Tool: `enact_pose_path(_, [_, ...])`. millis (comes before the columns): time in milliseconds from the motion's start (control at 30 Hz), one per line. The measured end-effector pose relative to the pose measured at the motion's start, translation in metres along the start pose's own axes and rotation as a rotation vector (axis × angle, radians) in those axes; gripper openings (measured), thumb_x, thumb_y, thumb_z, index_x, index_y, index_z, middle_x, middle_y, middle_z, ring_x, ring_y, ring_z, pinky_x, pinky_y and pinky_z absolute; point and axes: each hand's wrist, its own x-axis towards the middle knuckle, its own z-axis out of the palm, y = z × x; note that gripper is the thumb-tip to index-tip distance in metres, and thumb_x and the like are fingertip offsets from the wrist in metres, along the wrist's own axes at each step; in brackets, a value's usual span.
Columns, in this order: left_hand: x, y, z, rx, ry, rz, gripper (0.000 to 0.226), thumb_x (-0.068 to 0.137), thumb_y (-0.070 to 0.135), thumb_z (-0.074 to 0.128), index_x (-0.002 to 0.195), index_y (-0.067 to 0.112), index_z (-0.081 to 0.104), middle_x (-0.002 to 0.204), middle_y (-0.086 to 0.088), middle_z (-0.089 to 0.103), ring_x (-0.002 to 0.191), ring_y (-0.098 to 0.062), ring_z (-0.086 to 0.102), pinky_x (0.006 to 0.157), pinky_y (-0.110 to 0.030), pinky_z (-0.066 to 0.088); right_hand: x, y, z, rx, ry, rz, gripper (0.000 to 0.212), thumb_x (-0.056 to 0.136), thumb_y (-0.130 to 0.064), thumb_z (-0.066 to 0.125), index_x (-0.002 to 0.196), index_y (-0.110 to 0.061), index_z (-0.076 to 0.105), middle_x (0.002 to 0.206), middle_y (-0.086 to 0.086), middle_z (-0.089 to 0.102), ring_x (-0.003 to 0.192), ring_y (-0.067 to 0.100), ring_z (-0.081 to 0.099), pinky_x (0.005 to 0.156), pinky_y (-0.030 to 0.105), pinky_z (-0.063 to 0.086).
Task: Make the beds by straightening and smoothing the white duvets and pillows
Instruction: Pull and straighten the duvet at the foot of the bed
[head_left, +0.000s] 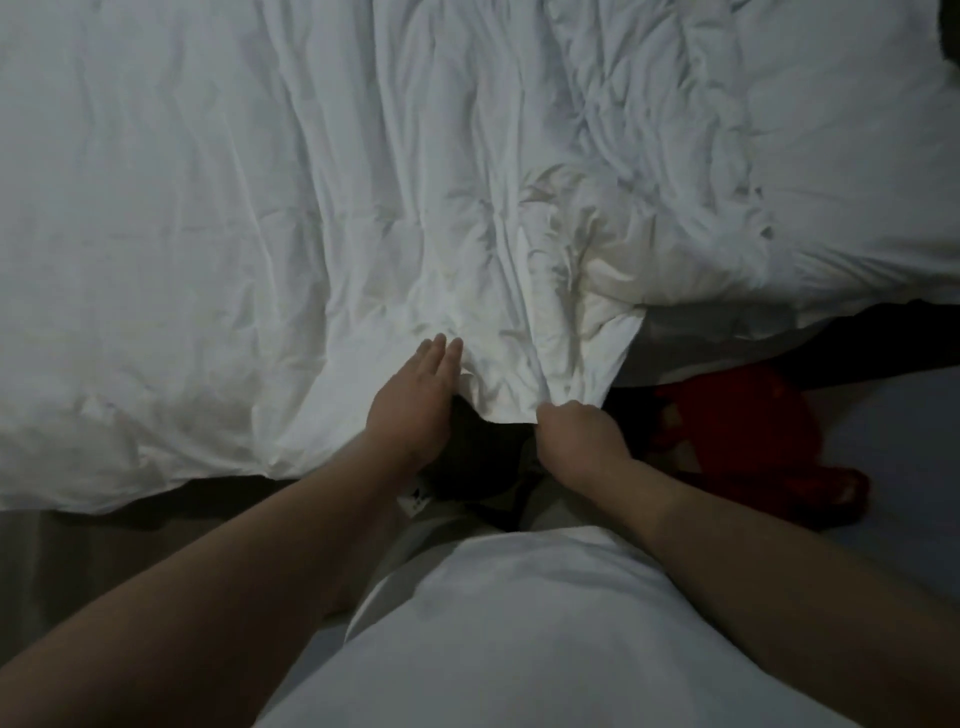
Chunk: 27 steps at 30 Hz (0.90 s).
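Head view, dim light. White duvet (249, 218) fills the upper and left of the frame. It is heavily creased, with long wrinkles running from top centre down toward the hands. Its lower edge crosses the frame just below the middle and dips lowest at centre.

Left hand (413, 402), centre of frame: fingers (439, 358) straight and pressed together, lying flat on the duvet just above its edge. Thumb not visible.

Right hand (579, 436), just right of centre: fingers curled, gripping a bunched fold of the duvet hem at its lowest point. Individual fingertips are hidden in the cloth, so I cannot tell how many hold it. The two hands are near each other but apart, with a dark gap under the hem between them.

Upper right: puffy white bedding (841, 171), touching the duvet. Pillow or a folded part of the duvet, cannot tell.

Lower right: red object (748, 431) on the floor, just beside the right hand; shape unclear.

Bottom centre: the person's white shirt (524, 634).
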Motion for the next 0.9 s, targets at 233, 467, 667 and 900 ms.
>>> enact_pose_path(233, [0.034,0.06,0.012,0.178,0.039,0.074,0.049,0.091,0.013,0.06,0.14,0.009,0.056,0.135,-0.013,0.063,0.126,-0.035,0.057,0.105,-0.042,0.046,0.026,0.055,-0.009,0.083,0.54,-0.299,0.018,0.09,-0.021,0.07,0.077,-0.012,0.061,0.056,0.009,0.06,0.043,0.032,0.058,0.042,0.032,0.042])
enact_pose_path(467, [0.022,0.117,0.004,0.057,0.251,-0.336,0.056,0.088,0.01,0.064,0.143,0.021,0.058,0.122,-0.011,0.071,0.101,-0.037,0.07,0.079,-0.041,0.053,0.062,0.131,-0.014,0.206,0.083,-0.292,0.045,0.101,-0.058,0.042,0.114,-0.021,0.064,0.106,0.009,0.07,0.095,0.031,0.067,0.074,0.037,0.048])
enact_pose_path(667, [0.012,0.136,0.004,0.036,0.361,-0.524,0.049,0.087,0.016,0.071,0.135,0.026,0.066,0.109,-0.009,0.076,0.091,-0.038,0.071,0.074,-0.041,0.052,0.075,0.168,-0.024,0.112,-0.024,-0.487,0.054,0.092,-0.07,0.048,0.119,-0.024,0.06,0.119,0.004,0.067,0.108,0.028,0.064,0.084,0.037,0.049])
enact_pose_path(900, [0.024,0.149,0.021,0.061,0.236,-0.378,0.07,0.088,0.009,0.059,0.155,0.02,0.04,0.15,-0.005,0.052,0.135,-0.028,0.052,0.102,-0.044,0.05,0.041,0.181,0.002,-0.163,-0.386,-0.414,0.024,0.104,-0.015,0.044,0.114,-0.002,0.062,0.117,0.02,0.061,0.104,0.033,0.063,0.074,0.03,0.04])
